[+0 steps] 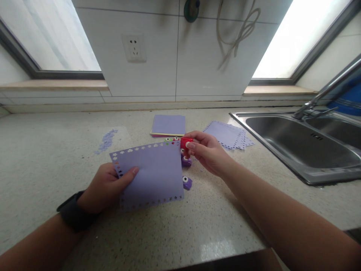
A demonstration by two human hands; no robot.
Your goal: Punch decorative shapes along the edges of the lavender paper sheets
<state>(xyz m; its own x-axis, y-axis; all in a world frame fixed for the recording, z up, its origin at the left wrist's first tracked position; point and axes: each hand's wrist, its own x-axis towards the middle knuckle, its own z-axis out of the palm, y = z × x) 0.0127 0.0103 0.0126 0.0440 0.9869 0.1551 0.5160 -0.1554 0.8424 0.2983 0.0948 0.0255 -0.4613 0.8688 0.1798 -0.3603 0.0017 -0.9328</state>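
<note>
My left hand (109,184) grips a purple sheet of paper (155,173) by its left side, thumb on top. Small punched shapes run along the sheet's top, left and bottom edges. At the top right corner of the sheet, my right hand (207,150) pinches a red craft punch (186,143) between thumb and fingers. Just behind the right edge lie a purple punch (187,183) and another purple punch (186,162). A green punch (168,139) peeks out above the top edge, and the paper hides part of this group.
Behind the sheet is a stack of coloured paper (169,125). Several punched purple sheets (222,133) lie fanned out near the steel sink (282,150) on the right. Paper scraps (107,141) are heaped on the left of the speckled counter (50,150).
</note>
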